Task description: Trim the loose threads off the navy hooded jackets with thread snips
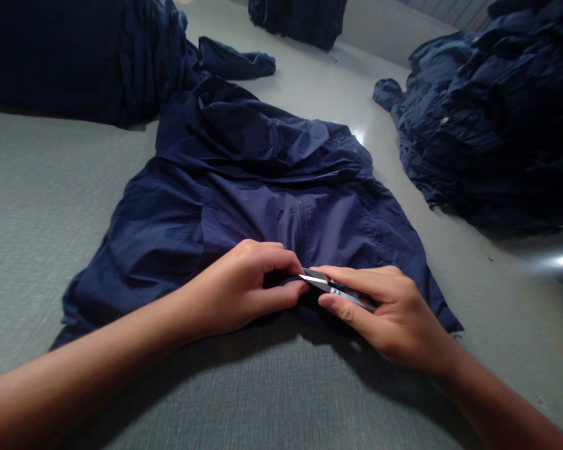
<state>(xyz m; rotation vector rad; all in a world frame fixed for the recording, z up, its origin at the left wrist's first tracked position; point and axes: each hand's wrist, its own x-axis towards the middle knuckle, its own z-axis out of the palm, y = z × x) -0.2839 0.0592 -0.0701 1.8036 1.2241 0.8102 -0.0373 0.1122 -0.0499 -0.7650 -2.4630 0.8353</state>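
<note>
A navy blue jacket (244, 187) lies spread flat on the grey table (42, 206), its zipper running down the middle toward me. My left hand (239, 287) pinches the jacket's near hem beside the zipper's lower end. My right hand (389, 312) grips small metal thread snips (326, 284), their blades pointing left and meeting the hem right at my left fingertips. The hem under my fingers is partly hidden.
A tall stack of navy garments (75, 56) stands at the back left, with a sleeve trailing out. Another heap of navy garments (492, 125) fills the right side. A further dark pile (300, 19) sits at the far back.
</note>
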